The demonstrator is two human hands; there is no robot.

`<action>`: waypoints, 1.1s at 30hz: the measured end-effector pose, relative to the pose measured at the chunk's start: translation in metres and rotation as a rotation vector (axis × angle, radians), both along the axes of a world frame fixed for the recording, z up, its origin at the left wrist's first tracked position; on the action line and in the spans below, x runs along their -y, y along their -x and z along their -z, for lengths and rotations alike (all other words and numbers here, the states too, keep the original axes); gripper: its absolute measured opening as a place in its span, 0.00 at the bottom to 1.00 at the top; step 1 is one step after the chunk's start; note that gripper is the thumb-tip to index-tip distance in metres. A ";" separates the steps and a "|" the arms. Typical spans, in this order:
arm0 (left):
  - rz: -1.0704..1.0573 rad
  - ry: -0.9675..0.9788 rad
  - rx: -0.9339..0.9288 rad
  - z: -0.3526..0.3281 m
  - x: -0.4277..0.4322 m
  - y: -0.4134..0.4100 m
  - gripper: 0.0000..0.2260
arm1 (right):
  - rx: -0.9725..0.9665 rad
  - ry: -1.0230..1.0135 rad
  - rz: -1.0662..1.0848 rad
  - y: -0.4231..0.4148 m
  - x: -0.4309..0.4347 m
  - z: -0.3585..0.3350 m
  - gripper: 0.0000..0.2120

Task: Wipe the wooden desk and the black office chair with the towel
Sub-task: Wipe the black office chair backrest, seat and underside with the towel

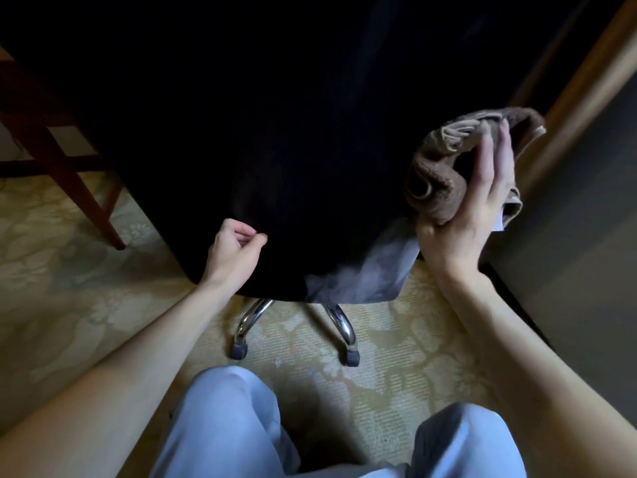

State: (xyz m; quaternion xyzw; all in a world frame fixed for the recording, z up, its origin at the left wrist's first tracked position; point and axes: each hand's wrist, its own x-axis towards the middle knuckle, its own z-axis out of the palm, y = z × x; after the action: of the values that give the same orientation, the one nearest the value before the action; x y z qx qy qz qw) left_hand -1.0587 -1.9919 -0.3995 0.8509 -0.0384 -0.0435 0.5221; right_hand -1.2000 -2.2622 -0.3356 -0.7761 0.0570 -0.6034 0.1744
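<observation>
The black office chair (282, 139) fills the upper middle of the view, its dark back facing me. My left hand (234, 253) pinches the chair's lower edge with curled fingers. My right hand (472, 215) holds a bunched brown towel (448, 167) against the chair's right side. A pale sheen shows on the chair's lower right corner. Two chrome legs with castors (344, 336) stick out under the chair. The dark wooden desk's legs (65, 157) stand at the upper left; its top is not in view.
Patterned yellow-green carpet (86, 305) covers the floor. A wooden trim strip (586, 98) and a dark wall panel (579, 253) run along the right. My knees in light blue trousers (234, 426) are at the bottom.
</observation>
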 end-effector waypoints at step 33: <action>0.087 -0.116 0.092 0.003 -0.020 -0.012 0.10 | 0.054 -0.287 0.049 0.035 -0.003 0.001 0.32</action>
State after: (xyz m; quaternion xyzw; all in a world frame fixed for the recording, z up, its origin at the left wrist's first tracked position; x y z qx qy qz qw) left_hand -1.0463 -1.9717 -0.4028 0.8784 -0.0966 -0.0288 0.4671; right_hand -1.2346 -2.2593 -0.3363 -0.7251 0.1568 -0.6136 0.2705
